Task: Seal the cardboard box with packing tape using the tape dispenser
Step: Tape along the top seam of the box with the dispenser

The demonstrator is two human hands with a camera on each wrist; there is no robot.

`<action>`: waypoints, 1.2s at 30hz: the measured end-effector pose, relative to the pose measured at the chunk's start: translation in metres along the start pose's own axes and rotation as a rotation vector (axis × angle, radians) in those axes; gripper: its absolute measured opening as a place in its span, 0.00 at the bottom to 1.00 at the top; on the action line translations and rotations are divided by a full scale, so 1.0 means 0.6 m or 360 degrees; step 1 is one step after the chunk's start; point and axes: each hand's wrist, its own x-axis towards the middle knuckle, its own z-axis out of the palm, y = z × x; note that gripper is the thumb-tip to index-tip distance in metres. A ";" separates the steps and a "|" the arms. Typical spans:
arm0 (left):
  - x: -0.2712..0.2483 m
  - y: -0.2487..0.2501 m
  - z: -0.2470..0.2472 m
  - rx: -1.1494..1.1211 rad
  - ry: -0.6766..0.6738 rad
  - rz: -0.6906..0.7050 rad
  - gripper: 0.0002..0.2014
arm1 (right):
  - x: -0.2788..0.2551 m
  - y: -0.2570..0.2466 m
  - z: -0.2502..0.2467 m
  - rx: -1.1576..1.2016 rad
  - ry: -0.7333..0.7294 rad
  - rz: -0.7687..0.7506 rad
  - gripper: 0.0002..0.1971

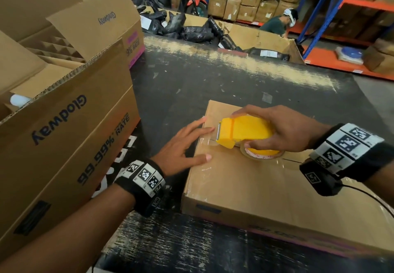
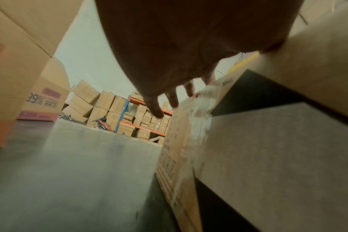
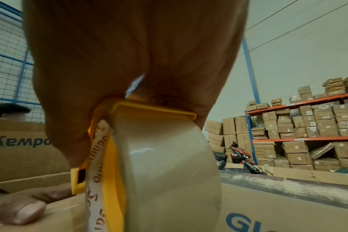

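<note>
A closed flat cardboard box [image 1: 245, 187] lies on the dark table, with clear tape along its top seam. My right hand [image 1: 281, 132] grips a yellow tape dispenser [image 1: 245, 133] with a clear tape roll [image 1: 262, 153], set on the box top near its left end. In the right wrist view the tape roll [image 3: 169, 180] and yellow dispenser [image 3: 153, 109] fill the middle under my palm. My left hand [image 1: 183, 147] lies flat with straight fingers on the box's left edge, just left of the dispenser's blade. In the left wrist view its fingers [image 2: 173, 97] touch the taped box corner [image 2: 189, 125].
A large open Glodway carton [image 1: 64, 123] stands close on the left, another open one [image 1: 96, 27] behind it. A big carton of black parcels [image 1: 213, 31] sits beyond the table. Another person [image 1: 279, 23] crouches by orange shelving [image 1: 351, 6] at the back right.
</note>
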 end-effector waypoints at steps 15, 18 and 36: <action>0.016 0.036 -0.029 0.0270 -0.0062 -0.0013 0.37 | -0.195 0.164 -0.030 0.0234 0.0045 -0.0016 0.37; 0.020 0.048 -0.034 0.0342 -0.0106 -0.0054 0.38 | -0.297 0.248 -0.042 0.0251 0.0106 0.0172 0.39; 0.055 0.087 -0.055 0.0884 -0.0267 -0.0389 0.45 | -0.459 0.436 -0.005 -0.0186 -0.0232 0.0393 0.39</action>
